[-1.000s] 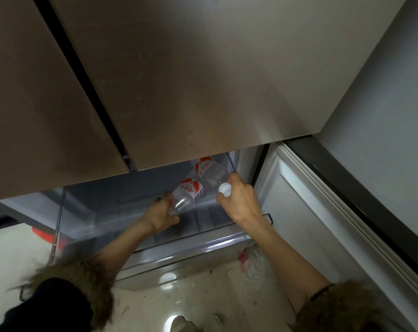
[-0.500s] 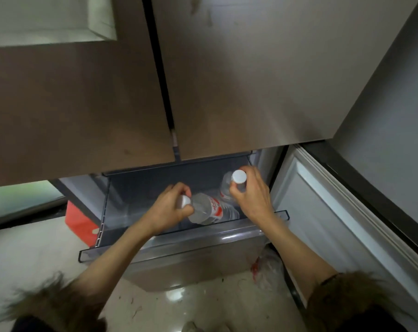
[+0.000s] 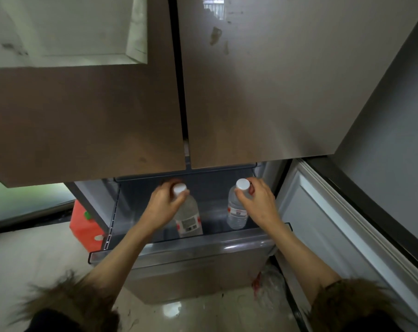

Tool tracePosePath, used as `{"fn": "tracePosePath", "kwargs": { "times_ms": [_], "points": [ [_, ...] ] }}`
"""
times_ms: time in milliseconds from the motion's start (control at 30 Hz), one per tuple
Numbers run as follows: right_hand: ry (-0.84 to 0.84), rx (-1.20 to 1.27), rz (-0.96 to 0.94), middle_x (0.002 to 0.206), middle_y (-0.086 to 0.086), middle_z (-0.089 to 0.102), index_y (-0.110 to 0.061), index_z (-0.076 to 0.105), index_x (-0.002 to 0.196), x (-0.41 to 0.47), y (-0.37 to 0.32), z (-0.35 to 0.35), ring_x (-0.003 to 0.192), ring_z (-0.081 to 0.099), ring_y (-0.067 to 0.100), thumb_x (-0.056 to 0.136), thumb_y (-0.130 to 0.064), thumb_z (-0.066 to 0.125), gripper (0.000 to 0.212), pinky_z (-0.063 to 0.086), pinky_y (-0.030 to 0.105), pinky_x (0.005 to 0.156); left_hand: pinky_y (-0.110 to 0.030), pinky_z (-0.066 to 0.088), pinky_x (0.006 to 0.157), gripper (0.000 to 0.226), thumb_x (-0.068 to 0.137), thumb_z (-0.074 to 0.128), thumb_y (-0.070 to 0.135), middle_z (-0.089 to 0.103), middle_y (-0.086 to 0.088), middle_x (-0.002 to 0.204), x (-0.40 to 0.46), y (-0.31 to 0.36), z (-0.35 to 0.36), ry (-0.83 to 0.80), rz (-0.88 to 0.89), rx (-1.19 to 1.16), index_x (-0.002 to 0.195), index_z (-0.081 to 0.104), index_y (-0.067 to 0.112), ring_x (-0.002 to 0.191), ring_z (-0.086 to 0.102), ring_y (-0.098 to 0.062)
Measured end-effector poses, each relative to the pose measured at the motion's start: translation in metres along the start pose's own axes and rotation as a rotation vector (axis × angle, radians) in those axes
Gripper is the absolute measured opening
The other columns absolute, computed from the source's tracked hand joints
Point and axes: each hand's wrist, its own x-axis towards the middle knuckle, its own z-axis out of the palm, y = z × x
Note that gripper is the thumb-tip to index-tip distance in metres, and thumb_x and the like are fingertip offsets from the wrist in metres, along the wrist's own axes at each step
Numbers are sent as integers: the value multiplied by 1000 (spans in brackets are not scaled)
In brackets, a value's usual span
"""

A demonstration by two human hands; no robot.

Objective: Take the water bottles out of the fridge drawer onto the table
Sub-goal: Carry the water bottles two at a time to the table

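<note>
Both water bottles hang upright inside the open fridge drawer (image 3: 179, 250), held by their necks, likely so they lift straight out. The left bottle (image 3: 188, 216) is pinched under its cap by the left hand (image 3: 163, 207); the right bottle (image 3: 236, 212) sits likewise in the right hand's (image 3: 258, 204) curled fingers. No table shows.

We count two water bottles (image 3: 188, 218) (image 3: 237, 212), each with one white cap. We see two hands (image 3: 161, 207) (image 3: 259, 203), one fridge drawer (image 3: 179, 250) and two closed upper doors.
</note>
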Motion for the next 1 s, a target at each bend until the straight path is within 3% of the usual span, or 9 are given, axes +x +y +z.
{"fn": "tracePosePath", "kwargs": {
  "times_ms": [100,167,367,567,667,800,933,1000],
  "points": [
    [-30,11,17,118,9,48,-13,54,117,-1,5,1,115,45,23,84,-33,63,40,42,38,97,-24,47,77,24,90,52,34,53,1,96,-1,-8,8,-15,-18,-34,109,53,18,90,54,-14],
    [-77,64,45,128,7,44,-16,49,123,-4,9,3,120,42,23,80,-31,68,49,39,43,103,-28,40,83,24,92,46,40,47,-2,105,-6,-14,17,-56,-57,-11,108,47,23,96,46,-12],
    [-179,81,126,134,8,41,-16,33,132,1,18,11,125,42,28,70,-21,78,77,38,52,104,-33,40,95,39,95,27,45,39,-6,120,-11,-9,31,-195,-156,-146,119,34,15,106,44,-15],
    [-177,75,143,135,7,44,-18,32,135,8,29,11,126,44,28,70,-16,79,80,40,52,104,-27,36,96,60,82,62,41,32,0,118,-16,-16,36,-386,-89,1,128,30,18,107,42,-12],
    [-158,60,149,126,9,51,-14,38,129,9,35,12,119,51,28,69,-18,80,73,44,51,100,-27,36,98,67,78,68,41,32,1,121,-17,-18,33,-400,-97,-12,129,30,22,109,43,-13],
    [-224,89,146,129,10,50,-13,34,130,9,31,6,121,49,29,73,-18,77,72,43,49,102,-30,41,96,71,65,77,45,42,0,124,-17,-24,23,-436,-129,-48,121,34,30,111,47,-16],
    [-284,28,22,125,6,53,-14,37,126,-1,27,9,115,52,24,72,-24,79,69,46,36,93,-31,47,91,71,63,81,36,53,3,114,-18,-16,18,-320,-142,-59,120,41,26,105,53,-16],
    [-270,10,-39,127,4,52,-15,38,128,-6,26,11,117,51,23,70,-26,80,72,45,35,94,-27,46,86,70,66,81,31,51,4,112,-20,-11,18,-218,-153,-53,121,38,24,104,52,-15]
  ]
}}
